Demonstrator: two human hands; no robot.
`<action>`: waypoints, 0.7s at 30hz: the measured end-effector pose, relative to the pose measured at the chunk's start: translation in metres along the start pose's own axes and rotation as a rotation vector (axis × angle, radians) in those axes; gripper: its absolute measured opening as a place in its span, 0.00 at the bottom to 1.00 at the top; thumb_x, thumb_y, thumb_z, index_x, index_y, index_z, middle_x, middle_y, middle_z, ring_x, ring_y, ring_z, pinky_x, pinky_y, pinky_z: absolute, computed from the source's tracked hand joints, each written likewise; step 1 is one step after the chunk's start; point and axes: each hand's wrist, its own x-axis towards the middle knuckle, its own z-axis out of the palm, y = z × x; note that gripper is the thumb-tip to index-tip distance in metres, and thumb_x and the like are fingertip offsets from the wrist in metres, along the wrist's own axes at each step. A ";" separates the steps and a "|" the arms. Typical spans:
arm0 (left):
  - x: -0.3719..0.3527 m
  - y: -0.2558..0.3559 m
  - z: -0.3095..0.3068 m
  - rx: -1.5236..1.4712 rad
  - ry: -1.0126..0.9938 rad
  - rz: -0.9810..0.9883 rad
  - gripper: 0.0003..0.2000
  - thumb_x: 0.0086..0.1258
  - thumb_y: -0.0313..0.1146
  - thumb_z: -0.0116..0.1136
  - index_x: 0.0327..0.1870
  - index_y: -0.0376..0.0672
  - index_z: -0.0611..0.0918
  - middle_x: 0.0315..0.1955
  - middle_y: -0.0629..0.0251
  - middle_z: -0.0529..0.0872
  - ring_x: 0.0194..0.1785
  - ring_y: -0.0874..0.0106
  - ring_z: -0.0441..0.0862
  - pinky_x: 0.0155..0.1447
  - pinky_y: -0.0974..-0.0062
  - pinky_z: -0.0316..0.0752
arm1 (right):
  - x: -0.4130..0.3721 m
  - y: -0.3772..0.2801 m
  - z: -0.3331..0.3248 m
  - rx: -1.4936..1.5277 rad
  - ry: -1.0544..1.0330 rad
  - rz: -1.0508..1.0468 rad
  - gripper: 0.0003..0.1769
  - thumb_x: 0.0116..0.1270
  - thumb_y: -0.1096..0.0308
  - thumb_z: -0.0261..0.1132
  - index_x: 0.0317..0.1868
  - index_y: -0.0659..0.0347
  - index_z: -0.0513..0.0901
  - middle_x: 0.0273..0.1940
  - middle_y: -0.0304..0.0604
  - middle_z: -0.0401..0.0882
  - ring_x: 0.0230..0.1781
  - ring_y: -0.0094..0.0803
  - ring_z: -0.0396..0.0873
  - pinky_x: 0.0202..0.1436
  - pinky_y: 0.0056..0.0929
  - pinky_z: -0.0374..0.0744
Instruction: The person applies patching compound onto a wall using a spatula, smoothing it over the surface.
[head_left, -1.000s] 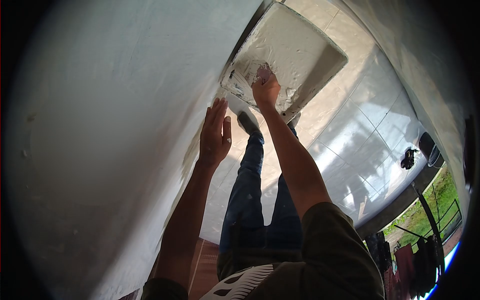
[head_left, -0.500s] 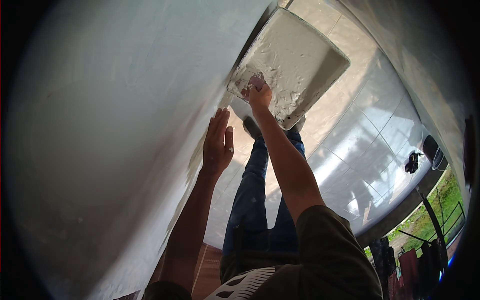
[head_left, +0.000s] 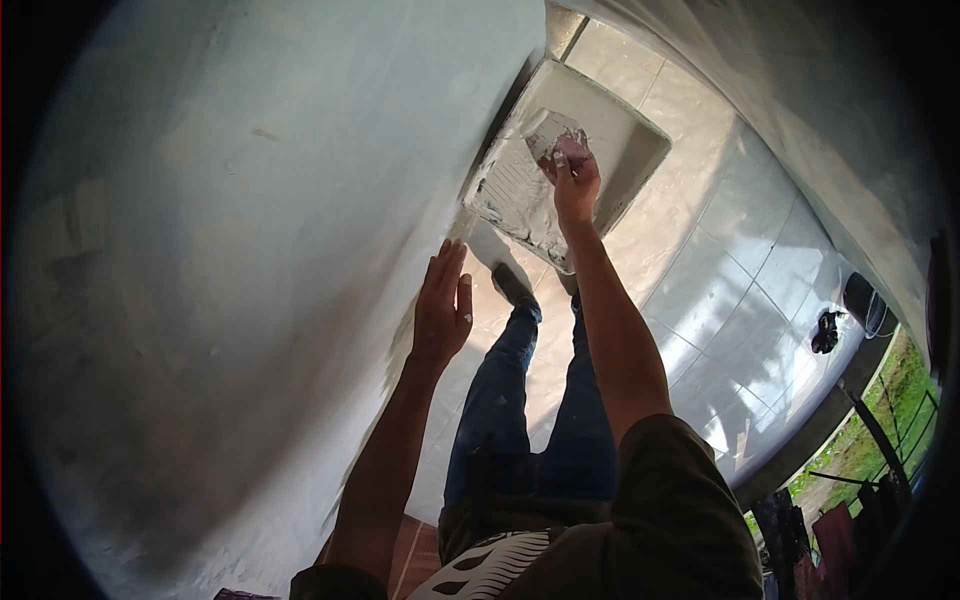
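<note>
My right hand (head_left: 577,185) is closed on a flat reddish scraper (head_left: 570,148) with whitish paste on its blade, held over a tray. The rectangular tray (head_left: 640,165) has dried paste on its rim and whitish paste inside, with ridges at its left part. My left hand (head_left: 442,310) is open, its fingers stretched out along the grey wall (head_left: 250,250); whether the palm touches the wall I cannot tell. A white fleck sits on the left thumb.
Below are my jeans-clad legs (head_left: 490,410) and a dark shoe (head_left: 513,284) on the tiled floor (head_left: 700,270). A black object (head_left: 825,332) and a dark bucket-like container (head_left: 862,295) stand at the right. Dark cloths hang at the lower right, near grass.
My right hand has moved right and lifted the scraper, with paste now on its blade. Ridges now show in the tray. The view has shifted slightly; my left hand appears lower.
</note>
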 end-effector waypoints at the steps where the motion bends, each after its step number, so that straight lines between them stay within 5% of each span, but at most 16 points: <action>1: 0.002 0.004 -0.005 -0.006 0.009 0.021 0.19 0.78 0.27 0.46 0.68 0.33 0.72 0.67 0.47 0.75 0.76 0.53 0.66 0.79 0.53 0.58 | -0.004 -0.015 -0.003 0.053 -0.016 0.015 0.14 0.72 0.86 0.53 0.56 0.71 0.75 0.51 0.52 0.82 0.50 0.36 0.84 0.55 0.36 0.88; 6: 0.003 0.035 -0.037 -0.003 0.089 0.115 0.20 0.76 0.25 0.48 0.67 0.32 0.73 0.66 0.46 0.75 0.75 0.52 0.67 0.78 0.52 0.59 | -0.034 -0.077 -0.016 0.065 -0.111 -0.071 0.15 0.73 0.85 0.53 0.58 0.72 0.73 0.54 0.53 0.80 0.52 0.37 0.84 0.58 0.38 0.87; 11: 0.006 0.069 -0.069 0.017 0.184 0.198 0.20 0.75 0.24 0.48 0.67 0.32 0.73 0.66 0.46 0.75 0.75 0.52 0.67 0.78 0.51 0.59 | -0.070 -0.144 -0.012 0.071 -0.208 0.061 0.17 0.74 0.79 0.59 0.61 0.71 0.72 0.53 0.52 0.81 0.48 0.41 0.86 0.56 0.37 0.88; 21: 0.030 0.163 -0.173 0.193 0.358 0.417 0.20 0.75 0.26 0.49 0.67 0.31 0.73 0.68 0.46 0.74 0.75 0.52 0.66 0.78 0.51 0.58 | -0.135 -0.260 0.019 0.294 -0.422 0.151 0.09 0.74 0.72 0.63 0.52 0.59 0.77 0.40 0.39 0.84 0.42 0.34 0.88 0.52 0.42 0.88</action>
